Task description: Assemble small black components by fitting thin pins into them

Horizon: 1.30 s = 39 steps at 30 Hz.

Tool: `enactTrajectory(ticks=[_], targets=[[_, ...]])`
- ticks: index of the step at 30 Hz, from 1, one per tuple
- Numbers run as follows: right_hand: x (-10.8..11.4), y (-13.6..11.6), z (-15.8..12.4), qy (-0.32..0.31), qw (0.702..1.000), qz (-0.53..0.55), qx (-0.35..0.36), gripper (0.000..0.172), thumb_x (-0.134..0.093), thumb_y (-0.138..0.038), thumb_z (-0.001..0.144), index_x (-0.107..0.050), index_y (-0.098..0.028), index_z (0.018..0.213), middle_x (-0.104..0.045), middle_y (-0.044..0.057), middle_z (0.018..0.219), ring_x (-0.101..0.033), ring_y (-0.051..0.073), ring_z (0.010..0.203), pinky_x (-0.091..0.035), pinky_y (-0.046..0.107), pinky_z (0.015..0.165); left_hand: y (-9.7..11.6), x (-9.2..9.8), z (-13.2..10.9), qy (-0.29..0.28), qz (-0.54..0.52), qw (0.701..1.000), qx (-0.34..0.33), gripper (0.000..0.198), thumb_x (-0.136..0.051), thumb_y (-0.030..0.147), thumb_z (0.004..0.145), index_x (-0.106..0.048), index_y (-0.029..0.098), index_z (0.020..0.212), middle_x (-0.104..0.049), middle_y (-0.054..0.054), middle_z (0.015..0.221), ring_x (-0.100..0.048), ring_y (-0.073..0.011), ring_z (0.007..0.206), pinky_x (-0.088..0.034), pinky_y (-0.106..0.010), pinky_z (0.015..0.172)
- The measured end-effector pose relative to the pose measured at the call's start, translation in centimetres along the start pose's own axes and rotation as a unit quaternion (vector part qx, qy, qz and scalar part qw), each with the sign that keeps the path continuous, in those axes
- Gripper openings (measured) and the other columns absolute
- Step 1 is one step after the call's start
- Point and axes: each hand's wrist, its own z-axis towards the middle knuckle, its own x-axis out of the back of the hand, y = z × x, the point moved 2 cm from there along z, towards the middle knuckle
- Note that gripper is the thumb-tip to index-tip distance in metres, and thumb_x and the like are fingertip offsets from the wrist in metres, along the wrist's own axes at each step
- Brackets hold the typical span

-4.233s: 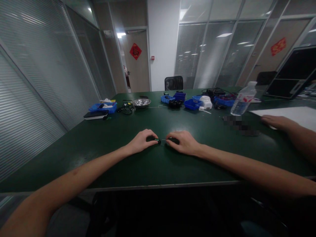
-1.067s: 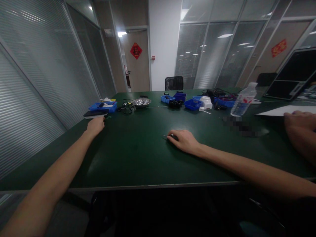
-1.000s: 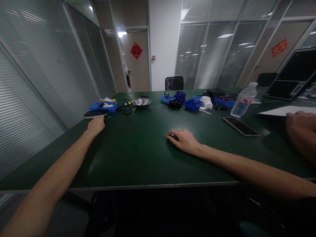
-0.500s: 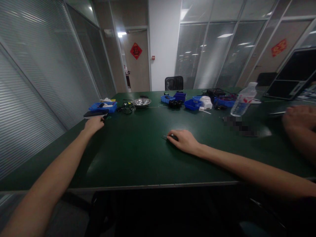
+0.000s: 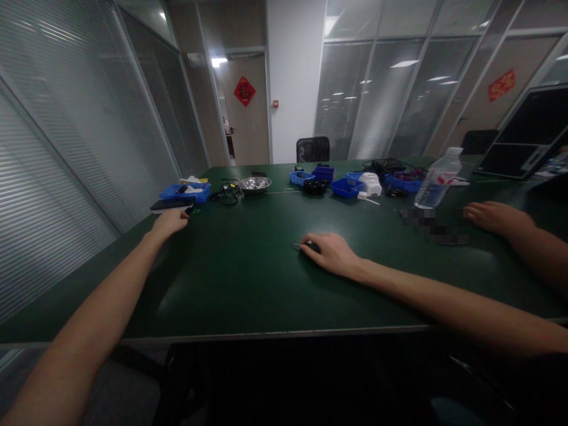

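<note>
My right hand [image 5: 329, 251] rests on the green table [image 5: 248, 284], its fingers closed around a dark-handled screwdriver [image 5: 315, 248]. The thin shaft points left from my fingertips. Far to the left, my left hand [image 5: 169, 223] reaches to the front of a dark, flat, book-like case [image 5: 171, 204]. Its fingers are curled together, and whatever they hold is too small or hidden to name. Just right of those fingertips lies a small green item [image 5: 196, 211]. Behind the case sits a blue tray [image 5: 202, 194] with white and yellow things in it.
A metal bowl [image 5: 255, 185] and black cables [image 5: 227, 193] lie beyond my left hand. Blue bins [image 5: 346, 188] stand mid-table, with a white object [image 5: 370, 183] beside them. At right are a plastic bottle [image 5: 437, 180], a blurred dark object, and another person's hand [image 5: 501, 218].
The other person's hand at the right has moved left toward the blurred dark object. My left fingers have shifted slightly; my right hand stays put with the screwdriver.
</note>
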Motion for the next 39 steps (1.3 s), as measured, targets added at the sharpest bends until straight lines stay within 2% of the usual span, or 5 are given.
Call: enactTrajectory(ticks=[10,15,23,30,39], targets=[[-0.1,0.1,0.0,-0.002,1.0,0.003,-0.004,0.033,-0.051,-0.045,0.108,-0.072,-0.023,0.12,-0.077,0.007,0.102,-0.069,0.021,0.083,-0.046,0.03,0.07,-1.3,-0.6,0.9,-0.024,-0.068,0.995,0.07,0.045,-0.071,0.031,0.076,-0.078,0.013,0.116,-0.08,-0.009,0.099,-0.074,-0.0256,0.091,-0.057,-0.028,0.077],[-0.1,0.0,0.0,0.0,1.0,-0.008,-0.008,0.032,-0.051,-0.045,0.107,-0.072,-0.023,0.12,-0.078,0.006,0.1,-0.07,0.022,0.085,-0.046,0.031,0.071,-1.7,-0.8,1.4,-0.026,-0.078,0.993,0.082,0.037,-0.076,0.029,0.073,-0.082,0.014,0.106,-0.08,-0.009,0.096,-0.075,-0.0275,0.092,-0.057,-0.028,0.081],[-0.2,0.1,0.0,0.004,1.0,-0.001,-0.003,0.033,-0.052,-0.046,0.107,-0.072,-0.023,0.119,-0.078,0.007,0.101,-0.07,0.021,0.084,-0.048,0.031,0.073,-2.4,-0.7,1.5,-0.021,-0.09,0.992,0.081,0.028,-0.078,0.026,0.074,-0.084,0.017,0.1,-0.08,-0.008,0.1,-0.074,-0.0286,0.098,-0.056,-0.032,0.091],[0.0,0.0,0.0,0.004,1.0,0.005,-0.003,0.032,-0.052,-0.045,0.107,-0.072,-0.023,0.118,-0.078,0.007,0.1,-0.07,0.021,0.083,-0.047,0.031,0.072,-2.6,-0.3,0.9,0.021,-0.089,0.993,0.075,0.033,-0.08,0.028,0.076,-0.083,0.016,0.107,-0.08,-0.011,0.102,-0.074,-0.0298,0.098,-0.057,-0.033,0.086],[-0.1,0.0,0.0,0.004,1.0,0.008,0.003,0.032,-0.052,-0.044,0.107,-0.072,-0.023,0.118,-0.077,0.006,0.099,-0.069,0.021,0.082,-0.045,0.031,0.07,-2.0,-0.4,0.1,0.043,0.006,0.999,0.019,0.033,-0.073,0.022,0.087,-0.081,0.012,0.118,-0.079,-0.015,0.112,-0.072,-0.0291,0.105,-0.053,-0.034,0.096]])
